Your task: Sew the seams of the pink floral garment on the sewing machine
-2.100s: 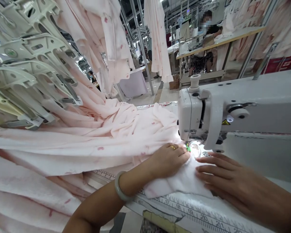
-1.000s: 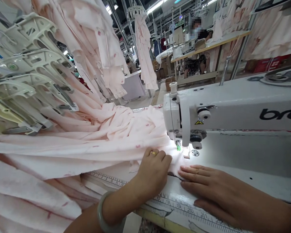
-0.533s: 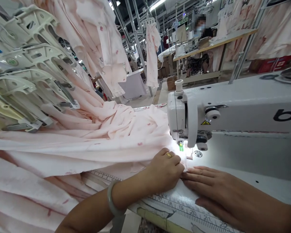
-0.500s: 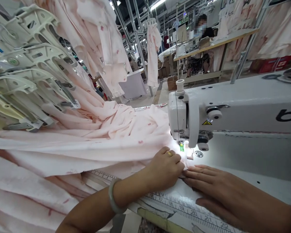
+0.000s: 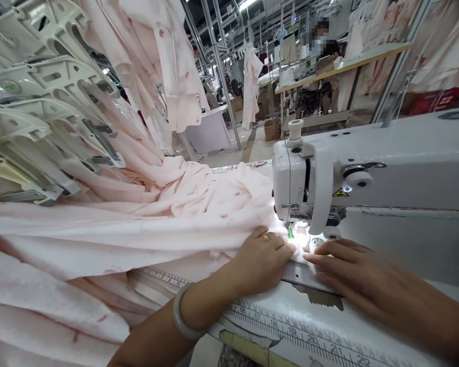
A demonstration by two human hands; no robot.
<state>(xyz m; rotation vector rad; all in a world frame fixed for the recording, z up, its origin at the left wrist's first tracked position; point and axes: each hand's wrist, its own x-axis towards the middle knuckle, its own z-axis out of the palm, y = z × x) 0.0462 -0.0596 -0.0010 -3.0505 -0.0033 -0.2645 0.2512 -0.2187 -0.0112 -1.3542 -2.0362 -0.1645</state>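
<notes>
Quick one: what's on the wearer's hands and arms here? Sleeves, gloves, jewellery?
Both forearms are bare: no sleeves or gloves in view. The left hand has a gold ring on one finger, and a pale grey-green bangle circles the left wrist. The right hand shows no jewellery.

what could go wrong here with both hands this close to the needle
The left hand presses the pale pink printed fabric just beside the presser foot of the white sewing machine, so a fingertip may slide under the needle. The right hand lies flat close in front of it, with the same exposure. The large bunched heap of fabric on the left may drag and skew the seam.
</notes>
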